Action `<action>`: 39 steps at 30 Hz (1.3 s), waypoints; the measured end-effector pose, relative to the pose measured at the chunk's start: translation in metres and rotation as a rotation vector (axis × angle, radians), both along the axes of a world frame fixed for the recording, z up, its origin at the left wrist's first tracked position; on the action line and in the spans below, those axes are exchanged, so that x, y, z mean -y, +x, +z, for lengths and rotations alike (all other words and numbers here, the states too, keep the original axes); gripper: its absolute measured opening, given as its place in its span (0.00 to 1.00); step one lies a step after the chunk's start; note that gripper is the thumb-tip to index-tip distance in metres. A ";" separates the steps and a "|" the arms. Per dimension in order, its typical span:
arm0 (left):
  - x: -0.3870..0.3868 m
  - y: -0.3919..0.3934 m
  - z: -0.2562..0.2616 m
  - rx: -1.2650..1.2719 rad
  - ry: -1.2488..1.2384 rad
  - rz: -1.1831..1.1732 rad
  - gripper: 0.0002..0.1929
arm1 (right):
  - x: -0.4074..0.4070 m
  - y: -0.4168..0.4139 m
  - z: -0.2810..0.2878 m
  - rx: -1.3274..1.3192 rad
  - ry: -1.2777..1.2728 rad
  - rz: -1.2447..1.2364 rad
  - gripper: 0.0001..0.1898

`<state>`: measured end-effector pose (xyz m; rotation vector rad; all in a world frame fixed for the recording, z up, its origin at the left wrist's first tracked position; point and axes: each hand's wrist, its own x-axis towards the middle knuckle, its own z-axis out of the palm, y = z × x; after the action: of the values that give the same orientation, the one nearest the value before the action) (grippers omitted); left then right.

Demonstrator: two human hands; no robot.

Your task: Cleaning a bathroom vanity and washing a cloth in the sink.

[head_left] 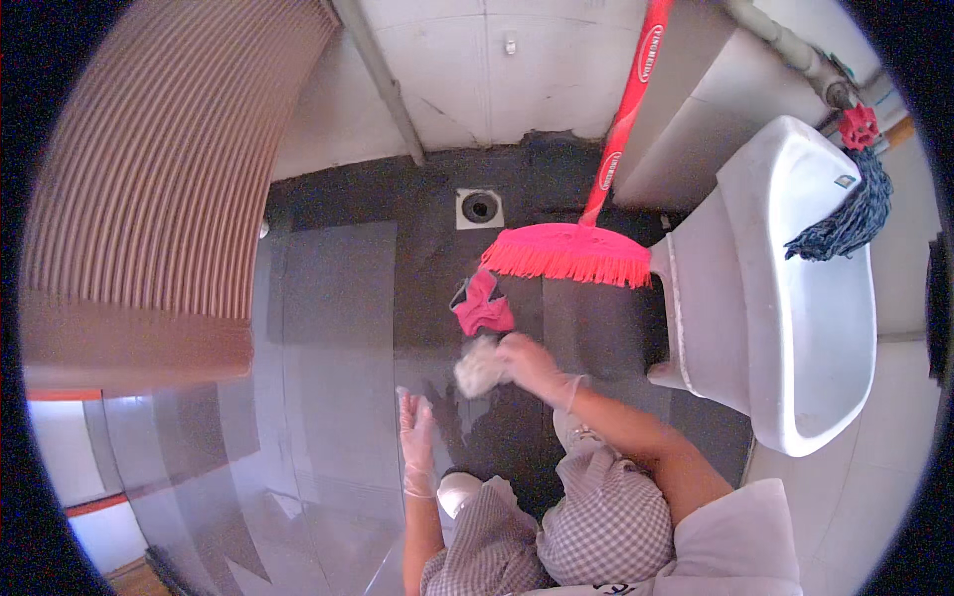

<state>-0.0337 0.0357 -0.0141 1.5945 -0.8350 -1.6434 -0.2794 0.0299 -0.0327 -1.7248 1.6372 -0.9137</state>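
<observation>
My right hand (pixel 533 369), in a clear plastic glove, grips a whitish wad (pixel 478 366), blurred by motion; it may be a cloth. Just beyond it a pink cloth with dark patches (pixel 483 304) lies crumpled on the dark tiled floor (pixel 339 298). My left hand (pixel 416 432), gloved the same way, is held out with nothing in it, left of the wad, its fingers extended. Beyond the pink cloth, the pink head of a broom (pixel 570 252) rests with its bristles towards me. Wet-looking streaks show on the floor below the wad.
A square floor drain (pixel 479 208) sits near the far wall. To the right stands a white ceramic sink (pixel 827 357) with a dark string mop head (pixel 850 216) over its rim and a red valve handle (pixel 858 127) above. A ribbed brown panel (pixel 164 171) rises at left.
</observation>
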 end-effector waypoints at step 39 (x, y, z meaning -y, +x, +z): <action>0.052 -0.036 0.030 -0.540 -0.236 0.263 0.32 | 0.011 0.089 0.076 0.349 0.572 0.475 0.22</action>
<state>-0.0695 -0.0160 0.0155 0.9785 -0.4880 -1.6028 -0.1907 0.0188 0.0433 -1.3642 1.0519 -0.4251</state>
